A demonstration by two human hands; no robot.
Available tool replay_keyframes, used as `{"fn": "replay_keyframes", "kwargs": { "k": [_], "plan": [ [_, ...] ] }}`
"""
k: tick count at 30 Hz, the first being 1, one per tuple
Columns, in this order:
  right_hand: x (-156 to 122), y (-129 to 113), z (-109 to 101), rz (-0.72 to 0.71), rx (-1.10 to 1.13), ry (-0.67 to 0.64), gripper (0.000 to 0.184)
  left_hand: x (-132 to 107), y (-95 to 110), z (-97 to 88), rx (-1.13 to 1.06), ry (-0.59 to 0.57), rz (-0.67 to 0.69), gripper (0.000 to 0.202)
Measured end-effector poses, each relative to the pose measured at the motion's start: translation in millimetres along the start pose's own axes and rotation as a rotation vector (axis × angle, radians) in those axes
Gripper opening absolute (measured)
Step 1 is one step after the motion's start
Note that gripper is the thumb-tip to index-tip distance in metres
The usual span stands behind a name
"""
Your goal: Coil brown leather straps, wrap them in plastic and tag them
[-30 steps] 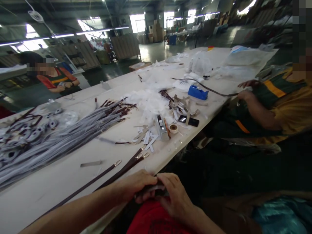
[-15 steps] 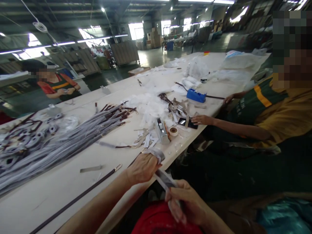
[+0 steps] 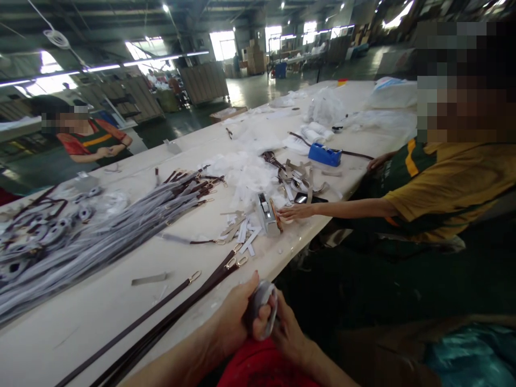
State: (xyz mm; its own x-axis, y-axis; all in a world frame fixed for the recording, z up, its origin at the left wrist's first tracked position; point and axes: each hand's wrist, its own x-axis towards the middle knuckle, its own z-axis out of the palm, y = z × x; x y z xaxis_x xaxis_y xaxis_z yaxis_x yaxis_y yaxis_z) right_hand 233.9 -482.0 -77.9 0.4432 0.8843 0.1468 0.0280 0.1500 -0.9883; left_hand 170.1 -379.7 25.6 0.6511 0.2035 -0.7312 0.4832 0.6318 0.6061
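Observation:
Low in front of my body, at the table's near edge, both hands close around a coiled strap (image 3: 264, 293) covered in pale grey wrapping. My left hand (image 3: 236, 309) grips the coil from the left, thumb along its top. My right hand (image 3: 288, 328) holds it from the right, with fingers curled at its opening. Left of my hands, several dark brown straps (image 3: 193, 294) with gold-coloured clasps lie along the table. A single brown strap (image 3: 149, 312) runs beside them, and a short beige strip (image 3: 149, 279) lies farther left.
A grey tape dispenser (image 3: 268, 215) stands ahead near loose strips (image 3: 242, 231); a co-worker's hand (image 3: 296, 211) reaches beside it. Farther back is a blue tape dispenser (image 3: 324, 155). Wrapped straps (image 3: 133, 231) and coils (image 3: 52, 231) cover the table's left. Another person (image 3: 97, 142) stands across the table.
The strap's loose length, stretched between my hands before, is now wound into the coil. My hands have come together lower down. The co-worker's hand has moved left from the phone to the grey dispenser.

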Motion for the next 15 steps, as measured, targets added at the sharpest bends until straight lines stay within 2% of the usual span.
{"fn": "replay_keyframes", "kwargs": {
  "k": [2,4,5,7,9,10,13,15],
  "plan": [
    [-1.1,-5.5,10.1,0.16,0.146,-0.027,0.053,4.9,7.0,0.6,0.119,0.04,0.368,0.044],
    [0.4,-18.6,9.7,0.289,0.275,-0.136,0.054,10.1,13.8,-7.0,0.473,0.141,0.748,0.036],
    [1.7,-26.6,5.1,0.346,0.339,-0.206,0.053,12.5,16.6,-13.4,0.659,0.179,0.863,0.036],
    [6.6,-41.1,-12.0,0.471,0.427,-0.298,0.048,15.7,19.4,-27.8,0.916,0.176,0.948,0.038],
    [16.3,-47.7,-34.2,0.518,0.353,-0.259,0.046,15.5,16.6,-39.2,1.001,0.085,0.925,0.04],
    [22.6,-46.5,-44.3,0.468,0.246,-0.204,0.046,14.2,13.1,-42.2,0.996,0.055,0.856,0.041],
    [39.0,-27.8,-59.1,0.203,-0.026,-0.075,0.037,9.6,-0.7,-40.9,0.792,0.033,0.43,0.044],
    [40.3,-11.0,-53.0,0.105,-0.077,-0.042,0.034,9.3,-7.0,-34.1,0.608,0.034,0.172,0.05]
  ]
}}
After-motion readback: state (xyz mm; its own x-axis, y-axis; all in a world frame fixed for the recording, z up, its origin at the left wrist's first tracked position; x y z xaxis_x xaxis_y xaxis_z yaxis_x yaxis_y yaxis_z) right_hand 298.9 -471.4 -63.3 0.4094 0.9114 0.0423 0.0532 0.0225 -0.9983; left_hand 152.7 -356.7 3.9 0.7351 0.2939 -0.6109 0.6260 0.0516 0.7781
